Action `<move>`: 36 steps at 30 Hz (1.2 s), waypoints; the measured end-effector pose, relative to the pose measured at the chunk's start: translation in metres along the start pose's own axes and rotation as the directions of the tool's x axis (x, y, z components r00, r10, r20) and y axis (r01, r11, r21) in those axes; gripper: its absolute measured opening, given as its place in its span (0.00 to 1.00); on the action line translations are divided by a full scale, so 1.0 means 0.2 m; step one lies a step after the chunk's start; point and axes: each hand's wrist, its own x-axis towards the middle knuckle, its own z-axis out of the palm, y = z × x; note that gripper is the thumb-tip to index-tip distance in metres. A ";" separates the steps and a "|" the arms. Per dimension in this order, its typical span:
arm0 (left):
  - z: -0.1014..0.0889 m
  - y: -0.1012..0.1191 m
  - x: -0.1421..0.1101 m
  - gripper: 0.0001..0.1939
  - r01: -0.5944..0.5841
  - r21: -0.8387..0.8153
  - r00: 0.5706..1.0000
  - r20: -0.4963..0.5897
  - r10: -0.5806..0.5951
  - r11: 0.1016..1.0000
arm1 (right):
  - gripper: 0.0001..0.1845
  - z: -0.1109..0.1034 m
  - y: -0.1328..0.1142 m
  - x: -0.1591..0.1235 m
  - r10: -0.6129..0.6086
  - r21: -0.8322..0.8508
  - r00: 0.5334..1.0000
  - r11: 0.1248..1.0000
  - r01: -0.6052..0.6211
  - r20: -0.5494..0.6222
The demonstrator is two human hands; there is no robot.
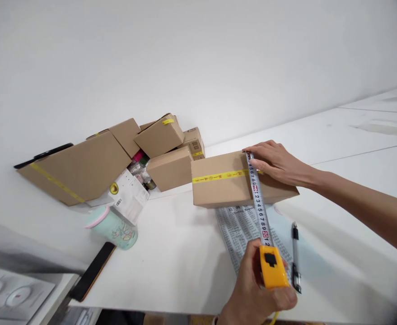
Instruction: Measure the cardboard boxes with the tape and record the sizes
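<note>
Yellow tape measure: gripped inside left hand, near side of carton | right hand: holding the blade at carton's far edge

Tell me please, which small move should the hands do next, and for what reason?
Perhaps the left hand should lower the tape measure slightly, while the right hand steadies the blade at the far edge of the cardboard box. The numbered blade runs past the box's near edge, and whether it lies flat there is unclear; flattening might make reading easier.
</note>
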 end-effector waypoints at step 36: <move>-0.06 0.01 -0.10 0.73 -0.029 0.117 0.994 -0.102 0.041 0.993 | 0.24 0.06 -0.34 -0.20 0.273 0.518 0.894 0.739 -0.432 0.356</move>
